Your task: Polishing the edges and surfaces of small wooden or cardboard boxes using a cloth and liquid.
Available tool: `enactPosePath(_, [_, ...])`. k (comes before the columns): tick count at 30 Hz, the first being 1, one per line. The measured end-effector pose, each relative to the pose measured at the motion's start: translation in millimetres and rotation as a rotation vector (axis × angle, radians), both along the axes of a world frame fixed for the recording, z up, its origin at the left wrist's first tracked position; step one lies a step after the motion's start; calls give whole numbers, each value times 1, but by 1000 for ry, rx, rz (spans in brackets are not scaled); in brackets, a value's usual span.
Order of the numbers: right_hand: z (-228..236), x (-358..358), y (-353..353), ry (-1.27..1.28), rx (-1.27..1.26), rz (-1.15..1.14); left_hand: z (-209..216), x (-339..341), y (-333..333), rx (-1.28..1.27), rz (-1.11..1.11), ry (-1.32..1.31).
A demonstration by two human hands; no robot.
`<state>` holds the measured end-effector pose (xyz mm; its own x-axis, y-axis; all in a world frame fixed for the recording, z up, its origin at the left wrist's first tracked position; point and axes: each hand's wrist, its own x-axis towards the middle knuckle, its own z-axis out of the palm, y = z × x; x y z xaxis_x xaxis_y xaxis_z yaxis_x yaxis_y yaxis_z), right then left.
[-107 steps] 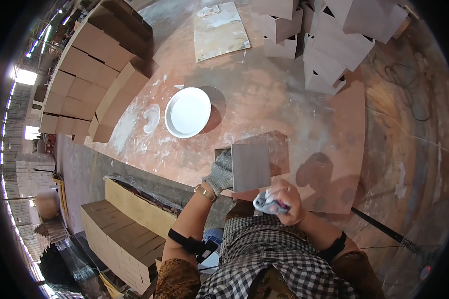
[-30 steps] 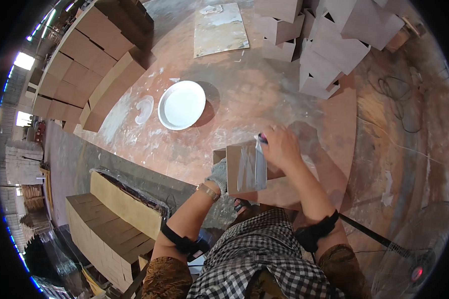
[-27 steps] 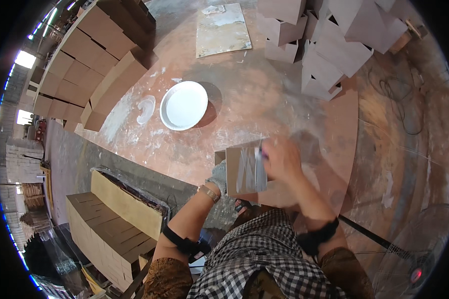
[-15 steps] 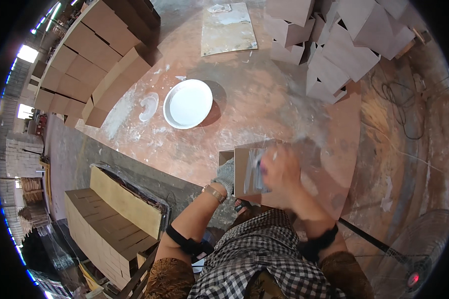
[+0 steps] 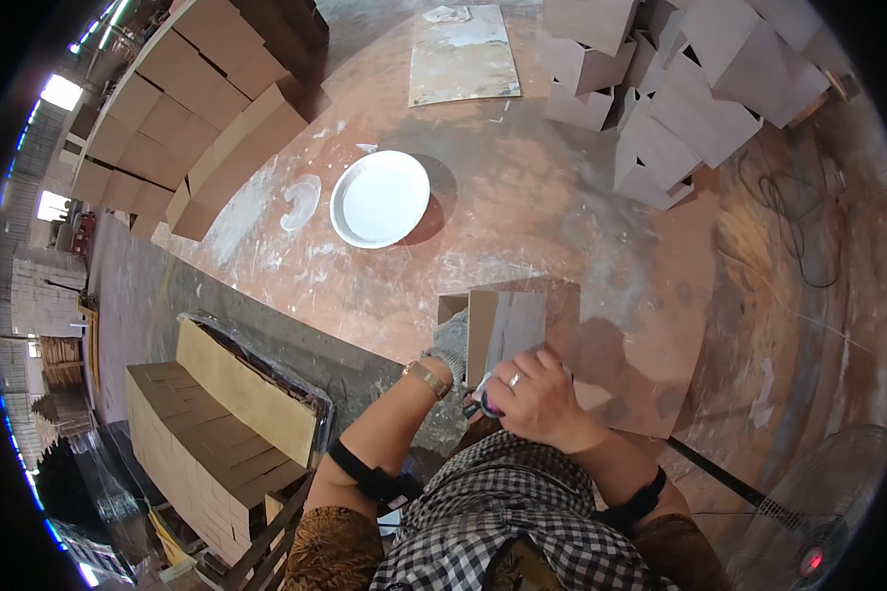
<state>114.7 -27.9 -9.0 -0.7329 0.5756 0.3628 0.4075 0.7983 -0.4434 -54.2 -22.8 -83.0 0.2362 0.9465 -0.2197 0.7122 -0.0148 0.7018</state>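
1. The right hand (image 5: 540,399) has come down from the upper part of the box face to its lower edge, on the near side. Its bare fingers are curled round a small tool (image 5: 485,399) with a purple part.
2. The hand covers most of that tool; it is probably a brush, but I can't be sure.
3. The box (image 5: 514,323) stays at the near edge of the table (image 5: 522,231), its open side to the left and one flat face up.
4. That face has changed most: half a second ago it carried separate pale streaks with brown between them; now the right and middle parts look evenly grey. I judge the coat well spread there.
5. A brown strip along the face's left side is still bare, so this face seems unfinished.
6. The gloved left hand (image 5: 450,345) reaches into the box's opening and seems to steady it. Its fingers are hidden, so I cannot tell whether they grip.
7. The white basin (image 5: 339,212) sits beyond the box, well apart from both hands.
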Motion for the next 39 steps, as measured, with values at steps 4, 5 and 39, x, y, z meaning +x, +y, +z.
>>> enactPosePath(4, [5,-16,70,63,103,-177,-12,1,2,-444,251,-707])
enactPosePath(5, [5,-18,84,42,107,-297,2,6,8,-305,138,-435])
enactPosePath(39, [9,-37,46,311,34,-79,-59,13,-6,-160,439,-942])
